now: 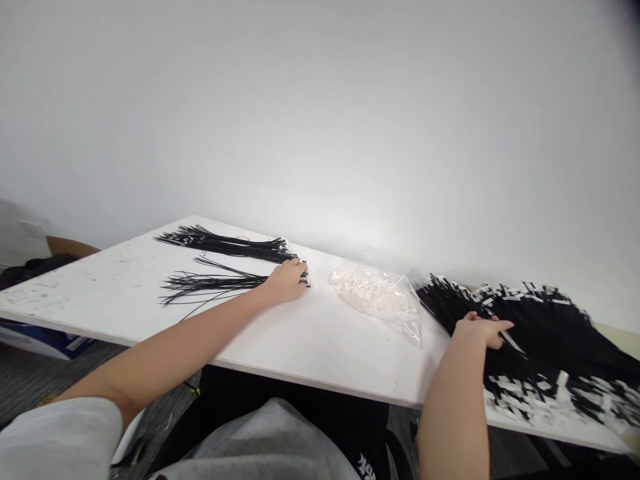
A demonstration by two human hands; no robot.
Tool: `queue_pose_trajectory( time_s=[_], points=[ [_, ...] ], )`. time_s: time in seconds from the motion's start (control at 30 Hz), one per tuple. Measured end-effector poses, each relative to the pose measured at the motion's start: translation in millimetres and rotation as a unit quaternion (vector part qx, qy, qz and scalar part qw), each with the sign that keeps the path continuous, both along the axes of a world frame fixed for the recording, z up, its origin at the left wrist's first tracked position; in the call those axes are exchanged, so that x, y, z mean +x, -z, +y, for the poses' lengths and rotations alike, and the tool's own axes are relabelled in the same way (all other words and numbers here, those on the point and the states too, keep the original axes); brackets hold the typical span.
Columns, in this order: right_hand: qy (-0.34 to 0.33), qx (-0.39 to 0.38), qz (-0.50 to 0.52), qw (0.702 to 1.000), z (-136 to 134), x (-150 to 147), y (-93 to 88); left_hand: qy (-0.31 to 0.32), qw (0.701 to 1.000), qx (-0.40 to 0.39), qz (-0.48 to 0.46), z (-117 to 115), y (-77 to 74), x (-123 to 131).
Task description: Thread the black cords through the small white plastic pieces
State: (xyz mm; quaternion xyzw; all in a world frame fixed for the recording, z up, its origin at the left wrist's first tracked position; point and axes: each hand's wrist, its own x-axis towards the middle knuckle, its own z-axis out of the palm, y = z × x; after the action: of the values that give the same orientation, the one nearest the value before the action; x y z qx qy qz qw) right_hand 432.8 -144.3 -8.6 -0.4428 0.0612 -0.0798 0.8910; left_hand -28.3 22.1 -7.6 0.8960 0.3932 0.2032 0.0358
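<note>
On the far left, past the edge of the white table (125, 293), some dark stuff lies low by the floor, too blurry to make out. On the table's left part lie two small bunches of thin black strips. The far bunch (225, 244) sits near the wall and is neat. The near bunch (210, 283) fans out a bit, with some strips sticking loose. The left hand (286, 280) rests on the right end of the near bunch. Its fingers bend down onto the strip ends, but I cannot tell if they pinch any. Next, in the middle, lies a clear bag (379, 298) full of tiny white bits, touched by no hand. Then comes the right hand (483, 329), palm down on the edge of a big heap of black strips (555, 333). Its fingers reach out almost flat and are closed round nothing I can see. Many strips in this heap have white ends. The ones on the left look all black. It looks like the two left bunches hold only a few strips and the right heap holds far more.
</note>
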Motion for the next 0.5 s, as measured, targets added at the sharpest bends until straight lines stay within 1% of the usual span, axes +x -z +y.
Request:
queue_pose_trajectory(
  time_s=[0.03, 0.07, 0.1, 0.2, 0.33, 0.43, 0.5],
  points=[
    [0.001, 0.03, 0.078, 0.996, -1, -1, -0.8, -0.01, 1.0, 0.002, 0.004, 0, 0.2, 0],
    [0.003, 0.049, 0.115, 0.992, -2, -3, -2.0, -0.021, 1.0, 0.003, 0.01, 1, 0.3, 0],
    [0.006, 0.065, 0.126, 0.99, -3, -5, -3.4, -0.033, 0.999, 0.003, 0.018, 1, 0.3, 0],
    [0.0, 0.109, 0.123, 0.986, -7, -14, -6.5, -0.069, 0.996, -0.007, 0.05, 1, 0.9, 1],
    [-0.004, 0.154, 0.11, 0.982, -8, -21, -9.8, -0.089, 0.993, -0.02, 0.074, -2, 1.6, 2],
    [-0.002, 0.17, 0.096, 0.981, -5, -26, -14.8, -0.1, 0.992, -0.024, 0.076, -4, 0.6, 3],
    [-0.012, 0.166, 0.085, 0.982, -1, -30, -18.7, -0.109, 0.99, -0.029, 0.079, -5, -0.8, 3]
  ],
)
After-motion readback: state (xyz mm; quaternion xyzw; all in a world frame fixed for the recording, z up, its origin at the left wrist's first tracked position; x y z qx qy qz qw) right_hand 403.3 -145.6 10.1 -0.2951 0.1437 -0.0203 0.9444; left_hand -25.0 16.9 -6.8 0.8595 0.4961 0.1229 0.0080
